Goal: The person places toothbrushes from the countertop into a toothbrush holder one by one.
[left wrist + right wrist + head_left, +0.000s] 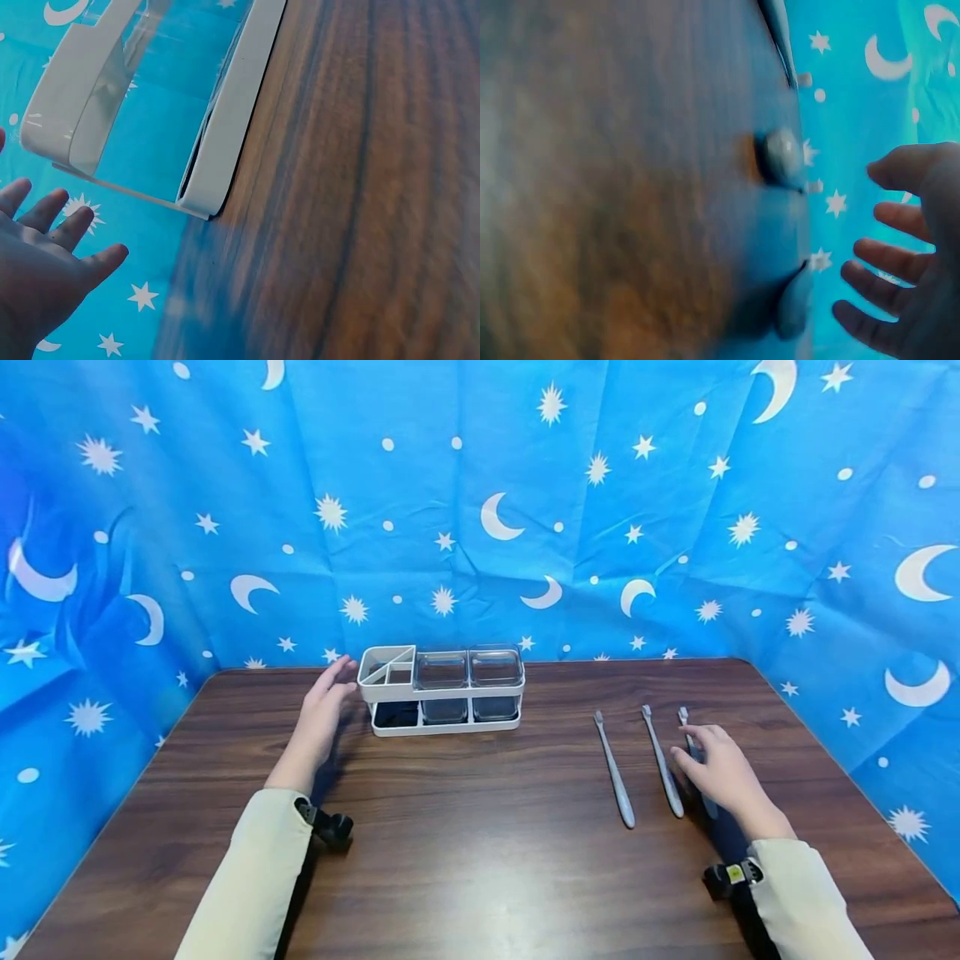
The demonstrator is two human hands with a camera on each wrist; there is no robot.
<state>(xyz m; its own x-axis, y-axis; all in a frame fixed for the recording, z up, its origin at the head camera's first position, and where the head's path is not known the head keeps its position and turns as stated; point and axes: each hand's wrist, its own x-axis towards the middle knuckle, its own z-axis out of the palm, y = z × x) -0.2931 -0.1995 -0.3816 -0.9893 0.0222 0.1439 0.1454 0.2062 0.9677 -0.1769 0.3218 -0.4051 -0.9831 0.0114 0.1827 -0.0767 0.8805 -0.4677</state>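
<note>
- Head view: the right hand (722, 770), fingers loosely spread and gripping nothing, lies over the handle of the rightmost grey plastic toothbrush (684, 718), whose head pokes out beyond the fingertips.
- Two more slim grey toothbrushes (663, 762) lie just left of that hand, side by side on the dark wood-grain bench (480, 860), well to the right of the white plastic organiser rack (441, 690).
- The left hand (324, 710) is flat and wide, empty, just beside the rack's left end; whether it touches, I cannot tell.
- The rack holds clear square cups at its right and divided slots at its left.
- Judged step: reaching to pick up a brush while steadying the rack. Next the right fingers must curl round the thin handle.
</note>
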